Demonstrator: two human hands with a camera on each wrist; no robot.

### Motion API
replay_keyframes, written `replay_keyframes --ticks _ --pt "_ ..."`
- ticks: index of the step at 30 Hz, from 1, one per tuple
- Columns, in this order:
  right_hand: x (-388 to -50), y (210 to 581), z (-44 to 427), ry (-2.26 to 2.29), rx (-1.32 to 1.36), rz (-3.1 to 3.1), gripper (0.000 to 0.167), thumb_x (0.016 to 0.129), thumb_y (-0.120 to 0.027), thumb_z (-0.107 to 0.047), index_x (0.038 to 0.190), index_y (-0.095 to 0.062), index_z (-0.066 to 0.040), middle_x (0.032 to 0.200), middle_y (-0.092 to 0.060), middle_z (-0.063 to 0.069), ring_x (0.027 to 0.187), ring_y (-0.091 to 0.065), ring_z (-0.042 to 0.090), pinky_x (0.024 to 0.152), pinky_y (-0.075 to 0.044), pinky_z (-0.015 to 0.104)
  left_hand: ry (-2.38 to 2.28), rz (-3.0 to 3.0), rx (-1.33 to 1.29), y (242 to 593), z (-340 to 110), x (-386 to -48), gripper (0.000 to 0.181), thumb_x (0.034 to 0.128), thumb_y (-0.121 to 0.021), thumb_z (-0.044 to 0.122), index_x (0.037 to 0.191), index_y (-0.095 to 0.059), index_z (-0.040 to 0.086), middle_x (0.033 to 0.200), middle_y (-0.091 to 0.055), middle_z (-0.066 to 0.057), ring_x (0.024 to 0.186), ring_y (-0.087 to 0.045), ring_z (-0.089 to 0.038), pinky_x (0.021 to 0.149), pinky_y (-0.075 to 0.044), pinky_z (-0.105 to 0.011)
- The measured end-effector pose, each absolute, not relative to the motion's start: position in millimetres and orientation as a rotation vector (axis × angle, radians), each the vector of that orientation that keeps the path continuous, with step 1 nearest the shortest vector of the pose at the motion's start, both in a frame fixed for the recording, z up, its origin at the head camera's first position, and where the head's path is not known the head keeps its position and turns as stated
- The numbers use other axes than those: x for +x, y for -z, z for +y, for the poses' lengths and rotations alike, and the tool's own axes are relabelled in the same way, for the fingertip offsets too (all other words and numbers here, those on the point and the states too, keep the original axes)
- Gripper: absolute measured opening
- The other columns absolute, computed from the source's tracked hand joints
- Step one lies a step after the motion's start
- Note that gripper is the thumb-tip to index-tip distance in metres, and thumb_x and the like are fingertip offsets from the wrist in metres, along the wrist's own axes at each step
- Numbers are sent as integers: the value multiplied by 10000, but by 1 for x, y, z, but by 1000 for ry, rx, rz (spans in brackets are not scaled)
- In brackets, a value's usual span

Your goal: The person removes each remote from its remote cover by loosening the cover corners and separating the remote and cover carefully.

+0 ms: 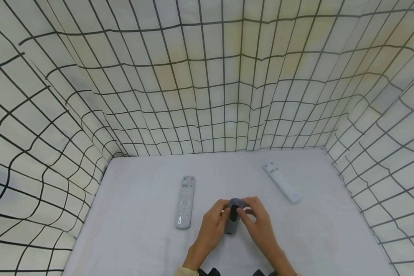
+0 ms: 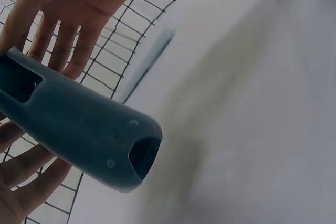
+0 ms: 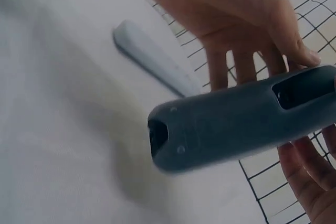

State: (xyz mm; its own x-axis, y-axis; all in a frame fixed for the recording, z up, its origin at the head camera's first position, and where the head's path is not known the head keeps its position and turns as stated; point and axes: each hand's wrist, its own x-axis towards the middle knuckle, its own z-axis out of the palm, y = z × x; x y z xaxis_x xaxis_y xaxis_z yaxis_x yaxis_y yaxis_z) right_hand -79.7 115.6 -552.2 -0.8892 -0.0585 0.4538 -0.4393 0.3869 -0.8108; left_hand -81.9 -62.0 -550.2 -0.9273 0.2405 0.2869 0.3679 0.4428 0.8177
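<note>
A blue-grey hollow casing (image 1: 231,227) with a dark oval opening is held between both hands in the head view. My left hand (image 1: 211,226) grips its left side and my right hand (image 1: 260,226) its right side, thumbs near the opening. The left wrist view shows the casing (image 2: 79,121) tilted, with a long recess at one end and a notch at the other; the left hand (image 2: 73,14) holds it by the recessed end. In the right wrist view the casing (image 3: 226,127) lies across the right hand's (image 3: 236,19) fingers, its notched end pointing left.
A grey remote (image 1: 185,203) lies on the white table (image 1: 134,230) left of the hands. Another white remote (image 1: 281,182) lies slanted at the right, farther back. White cloth walls with a black grid (image 1: 210,88) stand behind and at both sides.
</note>
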Motion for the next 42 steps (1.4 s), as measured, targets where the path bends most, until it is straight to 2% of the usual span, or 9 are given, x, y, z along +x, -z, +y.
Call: replay_keyframes --ticks 3,11,19,25,28,38,42 --pt "-78 546 114 -1611 392 -2300 269 986 -707 -72 1228 -681 -187 1162 -661 -51 1035 -674 81 834 -615 239 1608 -2574 -483 549 -58 -77 304 1131 -451 323 1318 -611 145 1202 -729 -2 1038 -717 -123 857 -613 -279" --pt "-76 534 112 -1755 229 -2319 304 999 -710 -140 1297 -652 -154 1219 -698 8 1028 -682 91 829 -624 243 1748 -2565 -375 540 -53 -74 375 1048 -624 414 1334 -615 171 1228 -718 -5 948 -701 -66 803 -596 -243" --pt "-77 531 115 -1794 244 -2328 304 1026 -674 -146 1328 -648 -159 1181 -697 24 1036 -691 120 781 -632 242 1789 -2571 -327 535 -54 -72 402 1016 -663 446 1331 -627 200 1245 -707 13 919 -693 -39 779 -593 -230" --pt "-76 527 115 -1751 286 -2333 316 1033 -650 -90 1348 -658 -107 1083 -688 4 990 -664 36 757 -634 241 1836 -2544 -323 533 -55 -71 372 1000 -694 428 1298 -647 212 1237 -720 20 862 -692 -23 724 -595 -227" --pt "-76 525 114 -1699 291 -2329 330 1015 -656 -28 1337 -670 -94 1050 -689 5 973 -650 -5 736 -633 237 1846 -2541 -314 532 -55 -71 365 987 -713 422 1278 -655 209 1214 -725 15 837 -690 -19 697 -597 -227" --pt "-75 521 110 -1498 233 -2340 367 915 -709 68 1234 -727 -113 968 -722 -24 916 -694 41 662 -612 205 1871 -2539 -285 532 -54 -68 344 970 -737 420 1241 -658 225 1185 -725 22 841 -689 -22 692 -603 -231" --pt "-74 520 110 -1489 196 -2357 344 908 -729 47 1207 -736 -123 980 -736 -38 891 -698 49 647 -607 204 1877 -2538 -290 531 -53 -67 337 973 -735 417 1243 -655 231 1195 -720 24 859 -692 -26 700 -605 -229"
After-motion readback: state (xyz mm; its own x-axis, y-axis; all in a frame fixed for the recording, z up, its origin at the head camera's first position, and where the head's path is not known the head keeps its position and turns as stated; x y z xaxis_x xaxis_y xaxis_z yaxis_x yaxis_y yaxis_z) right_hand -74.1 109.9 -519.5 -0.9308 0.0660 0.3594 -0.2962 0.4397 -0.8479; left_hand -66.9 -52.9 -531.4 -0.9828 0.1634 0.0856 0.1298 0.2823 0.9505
